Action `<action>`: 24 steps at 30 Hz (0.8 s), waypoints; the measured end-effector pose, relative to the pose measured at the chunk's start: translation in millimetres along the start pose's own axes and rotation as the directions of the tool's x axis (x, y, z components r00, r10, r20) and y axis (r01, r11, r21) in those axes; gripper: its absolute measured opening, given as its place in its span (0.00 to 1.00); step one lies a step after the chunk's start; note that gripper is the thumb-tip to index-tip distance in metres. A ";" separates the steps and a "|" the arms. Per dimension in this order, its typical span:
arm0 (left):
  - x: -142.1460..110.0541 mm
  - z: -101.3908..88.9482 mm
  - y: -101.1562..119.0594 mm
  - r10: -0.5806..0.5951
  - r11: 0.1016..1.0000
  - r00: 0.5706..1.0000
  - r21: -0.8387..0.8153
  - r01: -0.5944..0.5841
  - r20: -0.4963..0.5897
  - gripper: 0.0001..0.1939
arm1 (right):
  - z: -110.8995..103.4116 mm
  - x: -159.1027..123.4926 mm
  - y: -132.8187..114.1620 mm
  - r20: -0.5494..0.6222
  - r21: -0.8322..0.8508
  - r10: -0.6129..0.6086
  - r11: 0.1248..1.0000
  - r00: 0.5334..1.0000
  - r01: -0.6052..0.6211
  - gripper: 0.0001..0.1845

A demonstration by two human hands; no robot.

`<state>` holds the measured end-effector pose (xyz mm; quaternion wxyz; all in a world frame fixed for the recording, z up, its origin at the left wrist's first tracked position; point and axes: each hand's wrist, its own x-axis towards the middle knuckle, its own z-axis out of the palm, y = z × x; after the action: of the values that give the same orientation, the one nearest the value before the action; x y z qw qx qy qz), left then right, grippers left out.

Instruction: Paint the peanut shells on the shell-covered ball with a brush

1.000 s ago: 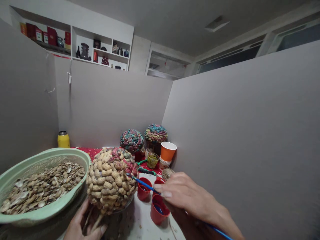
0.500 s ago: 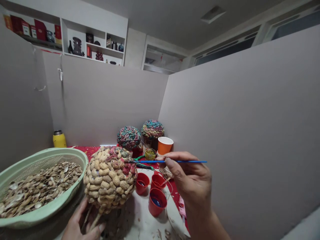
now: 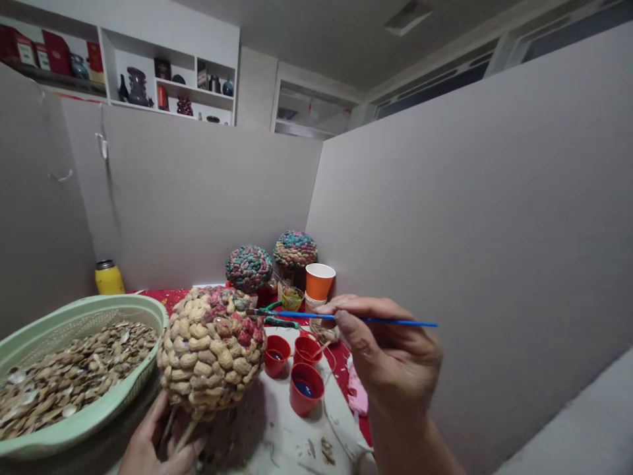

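My left hand (image 3: 161, 439) is closed around the stick-like stem under a ball covered in peanut shells (image 3: 212, 356). Most of those shells are bare tan; a patch at the upper right is painted red, with some dark green. In my right hand (image 3: 390, 349) a thin blue paintbrush (image 3: 316, 316) is pinched, lying nearly level. Its dark bristles point left, at the painted edge of the ball; I cannot tell whether they touch. Just right of the ball stand several small red cups, among them a front one (image 3: 306, 389) with dark blue liquid.
At the left is a green plastic basket (image 3: 153, 305) of loose shells. Behind stand two painted shell balls (image 3: 248, 268) (image 3: 295, 249), an orange paper cup (image 3: 320, 284), green-handled pliers (image 3: 281, 322) and a yellow bottle (image 3: 109, 278). Grey partitions (image 3: 208, 191) enclose the table.
The whole view has shifted slightly. My right hand and the brush have moved a little to the right, and the brush's handle end now dips lower. My left hand still holds the stem.
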<state>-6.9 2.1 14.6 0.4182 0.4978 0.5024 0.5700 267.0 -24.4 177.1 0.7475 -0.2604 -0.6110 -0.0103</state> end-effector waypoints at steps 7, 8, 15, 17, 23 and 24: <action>4.7 -4.1 21.9 0.017 0.989 0.999 0.144 -0.023 0.040 0.37 | -22.8 11.9 10.2 0.065 -0.196 0.091 0.978 0.994 -0.076 0.04; 4.9 -3.9 23.6 0.007 0.988 0.999 0.152 -0.015 0.047 0.36 | -27.1 13.3 15.2 0.095 -0.264 0.124 0.960 0.988 -0.096 0.05; 5.9 -3.6 25.1 -0.022 0.983 0.998 0.182 0.010 0.063 0.35 | -45.3 3.8 54.1 0.377 -0.484 0.344 0.865 0.860 -0.133 0.11; 6.6 -4.2 21.4 -0.008 0.986 0.998 0.169 -0.003 0.061 0.36 | -42.7 -3.6 65.1 0.433 -0.505 0.380 0.853 0.817 -0.129 0.11; 9.3 -7.9 9.9 0.007 0.989 0.998 0.148 -0.016 0.057 0.40 | -26.3 -25.5 94.7 0.566 -0.579 0.437 0.814 0.699 -0.040 0.03; 9.5 -8.4 10.0 0.009 0.988 0.998 0.152 -0.017 0.059 0.40 | -24.1 -28.4 98.2 0.586 -0.591 0.442 0.806 0.679 -0.015 0.02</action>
<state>-16.5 8.6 25.9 0.3895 0.5478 0.5289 0.5181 314.5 42.2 111.2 0.3485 -0.5219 -0.7784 0.0152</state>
